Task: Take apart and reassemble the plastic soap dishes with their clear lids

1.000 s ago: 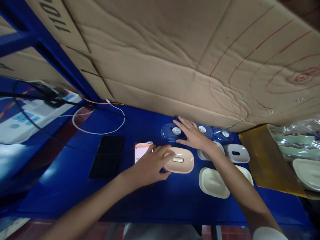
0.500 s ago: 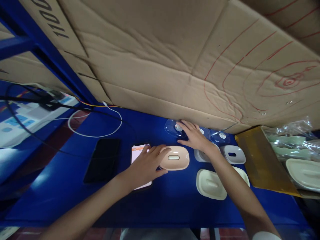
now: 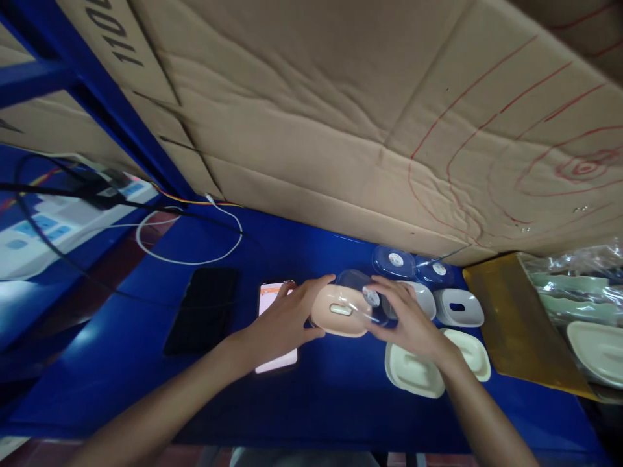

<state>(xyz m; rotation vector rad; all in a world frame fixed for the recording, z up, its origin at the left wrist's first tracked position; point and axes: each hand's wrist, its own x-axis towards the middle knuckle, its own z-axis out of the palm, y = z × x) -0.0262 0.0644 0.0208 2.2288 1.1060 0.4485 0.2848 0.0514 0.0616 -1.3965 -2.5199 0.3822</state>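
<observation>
One lid point(image 3: 354, 281) moved over one dish point(image 3: 348, 326), in right grip point(image 3: 372, 303), left grip point(image 3: 327, 306) cupping dish

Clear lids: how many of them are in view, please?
3: one lid in the right hand, by the peach dish; a second and a third side by side along the cardboard. More may be hidden beneath these.

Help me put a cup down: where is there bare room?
The blue table is bare behind the left hand, between the white cable loop and the rear clear lids, and at the near edge between the lit phone and the cream dishes. Crowded: the right side, from those lids and dishes to the open box.
</observation>
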